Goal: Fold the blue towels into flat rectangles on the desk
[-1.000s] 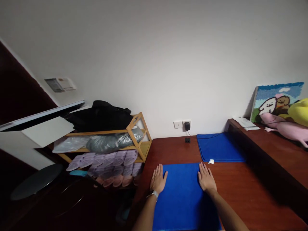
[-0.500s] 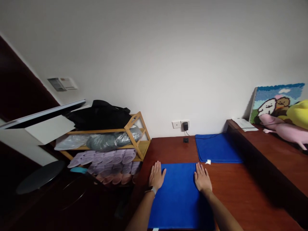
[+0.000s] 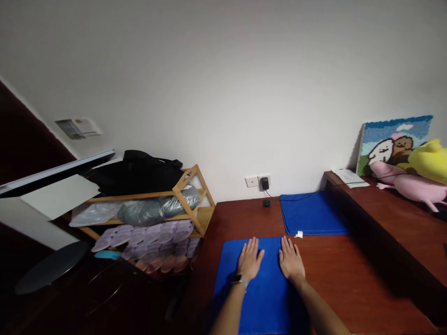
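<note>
A blue cloth (image 3: 265, 298) lies flat on the reddish-brown wooden table (image 3: 240, 218), right in front of me. My left hand (image 3: 250, 260) rests palm down on the cloth's upper middle, fingers stretched out. Over the cloth's right edge lies my right hand (image 3: 291, 260), also flat with its fingers extended. Neither hand holds anything. Just beyond, a second blue cloth (image 3: 312, 214) lies folded, with a small white tag (image 3: 298, 234) at its near edge.
Left of the table stands a wooden rack (image 3: 206, 216) with a black bag (image 3: 146, 172) and purple slippers (image 3: 178, 230). A black adapter (image 3: 265, 183) is plugged into the wall. A raised ledge at right holds a pink plush toy (image 3: 408, 184) and a picture (image 3: 394, 144).
My left hand has moved right, from the cloth's left edge onto its middle. My right hand stays at the right edge. The view has turned slightly.
</note>
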Available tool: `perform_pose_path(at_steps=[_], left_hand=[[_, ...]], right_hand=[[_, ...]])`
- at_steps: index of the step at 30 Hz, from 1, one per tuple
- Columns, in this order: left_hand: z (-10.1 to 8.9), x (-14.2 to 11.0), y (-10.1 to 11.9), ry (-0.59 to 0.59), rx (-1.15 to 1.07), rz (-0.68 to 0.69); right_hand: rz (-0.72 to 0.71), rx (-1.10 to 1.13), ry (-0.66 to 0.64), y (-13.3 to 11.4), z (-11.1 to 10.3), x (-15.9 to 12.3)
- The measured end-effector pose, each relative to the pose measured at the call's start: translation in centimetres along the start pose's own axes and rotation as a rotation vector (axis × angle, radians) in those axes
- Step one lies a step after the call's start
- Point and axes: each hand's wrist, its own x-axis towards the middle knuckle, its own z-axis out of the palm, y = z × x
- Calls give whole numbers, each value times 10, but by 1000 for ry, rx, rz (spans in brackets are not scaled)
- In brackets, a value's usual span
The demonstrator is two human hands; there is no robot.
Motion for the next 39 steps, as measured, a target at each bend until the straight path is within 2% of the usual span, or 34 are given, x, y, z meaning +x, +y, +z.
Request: perform_pose_path(at_steps=[4, 6, 8, 12, 17, 20, 26, 31, 33, 35, 37, 39], left_hand=[[-18, -30, -84, 35, 55, -193], [-20, -42, -110, 49, 62, -234], [-18, -49, -122, 66, 59, -243], [-14, -51, -120, 97, 47, -237], [-20, -51, -115, 98, 30, -245], [-22, -51, -114, 87, 31, -251], [-16, -48, -115, 112, 33, -240], [-24, -45, -122, 45, 42, -249], [-30, -42, -112, 74, 53, -246], [-30, -40, -83, 145, 59, -209], [-22, -38, -35, 164, 31, -109], [-7, -38, 22, 89, -32, 91]], right_hand=[[3, -4, 3, 2, 3, 1], [2, -8, 14, 3, 7, 1], [2, -16, 21, 5, 11, 2], [13, -37, 14, 5, 16, 3], [25, -40, -26, 3, 8, 2], [47, -32, -28, 2, 6, -9], [8, -40, -24, 2, 15, -39], [-5, -26, -15, -1, 9, -44], [-5, -23, -16, -3, 6, -45], [0, -23, -18, -4, 4, -45], [0, -23, -17, -4, 4, -45], [-13, -33, -23, -3, 4, -46]])
